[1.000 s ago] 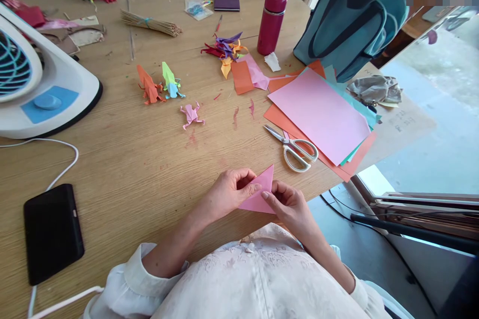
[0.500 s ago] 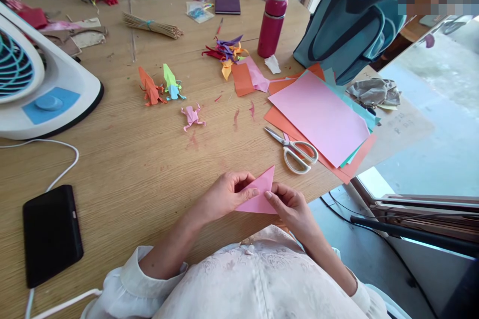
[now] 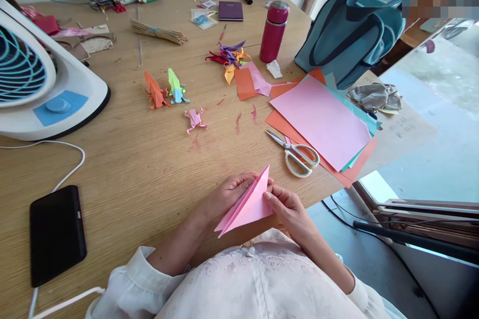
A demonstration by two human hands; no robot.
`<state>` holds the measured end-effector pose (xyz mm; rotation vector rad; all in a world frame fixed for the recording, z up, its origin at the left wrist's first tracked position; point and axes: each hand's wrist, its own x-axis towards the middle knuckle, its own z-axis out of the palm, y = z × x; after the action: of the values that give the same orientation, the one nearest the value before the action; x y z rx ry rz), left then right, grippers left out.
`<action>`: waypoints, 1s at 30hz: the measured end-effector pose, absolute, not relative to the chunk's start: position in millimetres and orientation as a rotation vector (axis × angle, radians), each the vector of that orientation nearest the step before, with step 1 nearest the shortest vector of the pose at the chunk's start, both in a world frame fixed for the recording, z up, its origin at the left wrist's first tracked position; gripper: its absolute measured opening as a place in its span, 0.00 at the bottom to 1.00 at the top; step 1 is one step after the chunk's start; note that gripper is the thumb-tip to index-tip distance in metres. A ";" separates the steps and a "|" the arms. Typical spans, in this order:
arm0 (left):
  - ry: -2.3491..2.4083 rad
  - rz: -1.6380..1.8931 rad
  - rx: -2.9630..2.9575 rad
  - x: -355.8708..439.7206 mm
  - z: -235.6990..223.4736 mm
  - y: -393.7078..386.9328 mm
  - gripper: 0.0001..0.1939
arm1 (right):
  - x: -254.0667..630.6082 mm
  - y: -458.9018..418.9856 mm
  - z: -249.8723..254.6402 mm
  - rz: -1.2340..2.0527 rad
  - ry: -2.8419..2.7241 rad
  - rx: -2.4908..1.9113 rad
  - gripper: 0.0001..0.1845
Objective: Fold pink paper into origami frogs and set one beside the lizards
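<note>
A folded pink sheet of paper (image 3: 249,207) is held over the table's front edge, its layers fanned apart along the left side and one point upward. My right hand (image 3: 286,204) pinches its right edge, thumb on the near face. Behind the paper, my left hand (image 3: 234,189) is closed against the far layers; its fingers are partly hidden. White-handled scissors (image 3: 299,157) lie just beyond my right hand. Farther off sit a pink paper frog (image 3: 195,119), an orange folded paper figure (image 3: 154,90) and a green and blue one (image 3: 175,87).
Pink, orange and green paper sheets (image 3: 322,119) are stacked at the right, near a teal bag (image 3: 337,35) and a magenta bottle (image 3: 274,35). More folded figures (image 3: 228,57) lie at the back. On the left are a fan (image 3: 63,104) and a black phone-like device (image 3: 58,234) with a white cable.
The pink paper has turned and its layers have spread, with a long corner now pointing down to the left. My left hand has shifted behind it. The view has moved slightly.
</note>
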<state>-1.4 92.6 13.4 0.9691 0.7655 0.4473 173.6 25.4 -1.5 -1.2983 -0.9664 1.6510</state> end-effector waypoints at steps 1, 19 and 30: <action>0.763 0.451 0.948 -1.9 13.4 92.6 0.23 | 173.0 25.9 -1.8 1.642 -0.975 -1.296 0.23; 0.671 0.605 0.775 -16.2 6.4 103.2 0.34 | 164.3 26.1 -6.4 1.213 -0.777 -1.461 0.19; 0.876 0.784 0.594 1.3 5.0 96.9 0.16 | 146.1 24.4 -7.5 1.345 -0.840 -1.304 0.18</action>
<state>1.3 96.9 5.0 0.5940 0.8755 0.7837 146.1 24.4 -7.5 -1.3044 -0.8396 1.3448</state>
